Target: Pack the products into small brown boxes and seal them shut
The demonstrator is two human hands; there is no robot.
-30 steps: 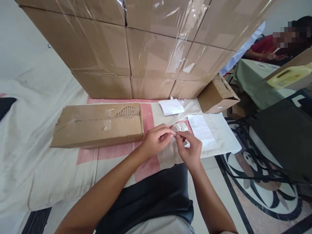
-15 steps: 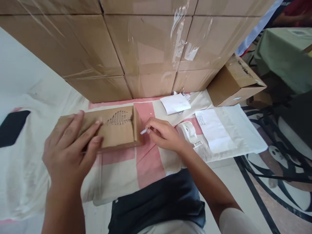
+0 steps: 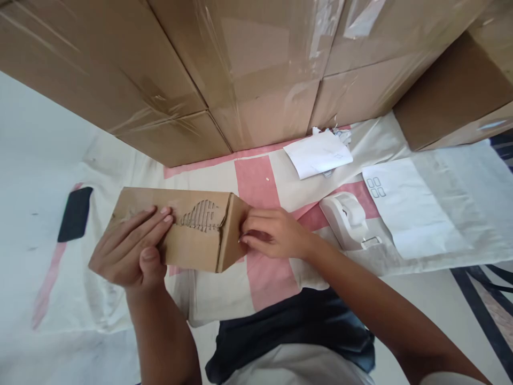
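A brown cardboard box point(image 3: 192, 251) with a torn, ribbed patch on top lies on the cloth, its right end face showing. My left hand point(image 3: 134, 243) lies on top of its left part, fingers stretched out flat and the thumb near the front edge. At the right end face, my right hand point(image 3: 270, 232) has its fingers bent in a pinch, touching or almost touching the cardboard. Only a tiny pale bit of a paper slip point(image 3: 241, 240) shows at those fingertips; the fingers hide the rest.
Tape-wrapped cardboard cartons point(image 3: 264, 117) form a wall behind. To the right are a white tape dispenser point(image 3: 340, 222), a folded paper point(image 3: 318, 155) and a sheet with drawn outlines point(image 3: 412, 208). Another carton point(image 3: 452, 91) stands far right, and a dark phone-like slab point(image 3: 75, 214) lies left.
My right hand has brought the small paper slip against the box's right end. The box has turned so that this face shows more. My left hand has stayed on top. The view has shifted.
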